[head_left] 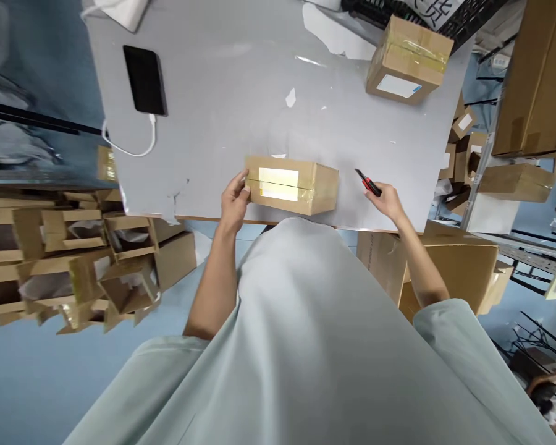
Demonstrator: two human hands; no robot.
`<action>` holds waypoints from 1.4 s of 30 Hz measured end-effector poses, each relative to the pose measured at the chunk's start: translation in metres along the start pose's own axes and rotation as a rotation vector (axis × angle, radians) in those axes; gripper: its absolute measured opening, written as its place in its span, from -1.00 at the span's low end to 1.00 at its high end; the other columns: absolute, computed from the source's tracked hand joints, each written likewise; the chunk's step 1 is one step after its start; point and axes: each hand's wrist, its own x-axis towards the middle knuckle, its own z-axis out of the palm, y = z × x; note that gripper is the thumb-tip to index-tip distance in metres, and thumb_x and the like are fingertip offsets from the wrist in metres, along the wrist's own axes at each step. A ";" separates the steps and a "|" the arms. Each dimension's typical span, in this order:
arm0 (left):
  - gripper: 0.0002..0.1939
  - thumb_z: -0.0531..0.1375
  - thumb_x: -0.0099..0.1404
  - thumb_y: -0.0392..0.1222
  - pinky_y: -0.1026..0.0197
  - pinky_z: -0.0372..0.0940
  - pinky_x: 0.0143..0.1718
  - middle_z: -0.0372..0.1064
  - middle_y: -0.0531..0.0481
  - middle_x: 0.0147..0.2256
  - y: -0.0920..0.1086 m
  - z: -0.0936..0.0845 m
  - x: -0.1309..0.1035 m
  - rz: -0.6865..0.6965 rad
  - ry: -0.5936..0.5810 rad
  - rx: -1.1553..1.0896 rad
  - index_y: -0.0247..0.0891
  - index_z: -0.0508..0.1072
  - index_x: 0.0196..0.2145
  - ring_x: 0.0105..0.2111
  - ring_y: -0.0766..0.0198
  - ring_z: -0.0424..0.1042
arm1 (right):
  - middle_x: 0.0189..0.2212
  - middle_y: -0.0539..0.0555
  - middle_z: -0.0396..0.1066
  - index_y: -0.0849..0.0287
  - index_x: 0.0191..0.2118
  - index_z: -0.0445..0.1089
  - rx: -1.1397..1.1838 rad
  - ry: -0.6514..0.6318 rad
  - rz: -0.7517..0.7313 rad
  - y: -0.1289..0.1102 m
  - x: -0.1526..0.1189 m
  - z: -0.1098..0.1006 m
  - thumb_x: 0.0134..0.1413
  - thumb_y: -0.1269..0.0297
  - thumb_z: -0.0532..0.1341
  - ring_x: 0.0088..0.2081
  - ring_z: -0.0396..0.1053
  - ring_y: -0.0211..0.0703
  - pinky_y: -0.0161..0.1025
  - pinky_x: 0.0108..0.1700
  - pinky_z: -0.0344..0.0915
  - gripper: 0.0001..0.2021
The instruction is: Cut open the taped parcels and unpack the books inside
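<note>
A taped cardboard box (pixel 280 167) with a pale label on its near side rests at the front edge of the table. My left hand (pixel 235 201) grips the left end of this box, thumb on the near side and fingers at the back corner. To the right of the box, my right hand (pixel 383 201) is closed around a red and black utility knife (pixel 369 183). The knife points up and to the left, apart from the box, with its dark tip showing.
The grey table (pixel 204 130) bears a black phone (pixel 144 80) on a white cable and a second taped box (pixel 410 59) at the back right. Opened cardboard boxes (pixel 69 247) are piled at the left. A large open carton (pixel 458 266) stands below the right edge.
</note>
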 end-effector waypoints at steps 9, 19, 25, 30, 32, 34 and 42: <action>-0.22 0.42 0.36 0.37 -0.23 0.53 0.33 0.62 -0.34 0.21 -0.018 -0.021 0.019 0.045 0.122 0.196 -0.17 0.56 0.33 0.15 -0.08 0.65 | -0.48 -0.02 0.40 0.02 -0.45 0.30 0.625 0.131 0.233 -0.062 -0.020 0.131 0.11 -0.42 0.43 -0.35 0.36 -0.15 -0.23 -0.23 0.33 -0.39; -0.17 0.32 0.30 -0.06 -0.17 0.57 0.25 0.62 -0.30 0.16 -0.018 0.065 0.033 0.083 -0.284 0.277 -0.25 0.39 0.49 -0.02 0.05 0.66 | -0.36 0.05 0.51 0.05 -0.33 0.44 -0.028 0.272 0.212 -0.082 -0.048 0.067 0.43 -0.13 0.32 -0.29 0.34 -0.05 -0.19 -0.14 0.32 -0.61; 0.01 0.44 0.26 -0.06 -0.33 0.46 0.42 0.28 -0.30 0.54 0.042 0.033 0.025 0.323 -0.357 0.369 -0.09 0.27 0.61 0.44 -0.26 0.42 | -0.04 0.30 0.66 0.16 0.08 0.61 -0.157 0.268 0.152 -0.112 -0.054 0.089 0.61 -0.13 0.17 -0.03 0.55 0.13 -0.09 0.07 0.41 -0.54; -0.03 0.48 0.30 -0.06 -0.35 0.34 0.54 0.33 -0.17 0.53 0.093 0.011 0.018 0.443 -0.409 0.391 -0.03 0.31 0.60 0.50 -0.28 0.34 | 0.05 0.35 0.63 0.16 0.18 0.59 -0.203 0.282 0.142 -0.129 -0.059 0.107 0.68 -0.11 0.08 0.06 0.57 0.19 -0.06 0.10 0.43 -0.51; -0.04 0.50 0.28 -0.04 -0.39 0.30 0.56 0.41 -0.16 0.48 0.100 0.008 0.021 0.451 -0.422 0.404 -0.03 0.36 0.57 0.48 -0.33 0.37 | 0.06 0.35 0.62 0.16 0.20 0.58 -0.233 0.272 0.151 -0.134 -0.059 0.110 0.68 -0.10 0.08 0.07 0.58 0.20 -0.06 0.10 0.43 -0.52; -0.06 0.50 0.26 -0.04 -0.43 0.27 0.56 0.45 -0.17 0.44 0.101 0.006 0.025 0.468 -0.431 0.420 -0.05 0.40 0.54 0.45 -0.36 0.39 | 0.08 0.35 0.62 0.17 0.23 0.57 -0.265 0.257 0.163 -0.138 -0.059 0.110 0.67 -0.08 0.10 0.08 0.59 0.21 -0.06 0.10 0.43 -0.53; -0.20 0.43 0.31 -0.01 -0.35 0.32 0.51 0.48 -0.21 0.38 0.099 0.004 0.030 0.534 -0.444 0.420 -0.10 0.46 0.46 0.38 -0.33 0.43 | 0.26 0.44 0.51 0.18 0.42 0.44 -0.287 0.257 0.219 -0.156 -0.063 0.114 0.67 -0.02 0.08 0.20 0.59 0.28 0.03 0.19 0.48 -0.49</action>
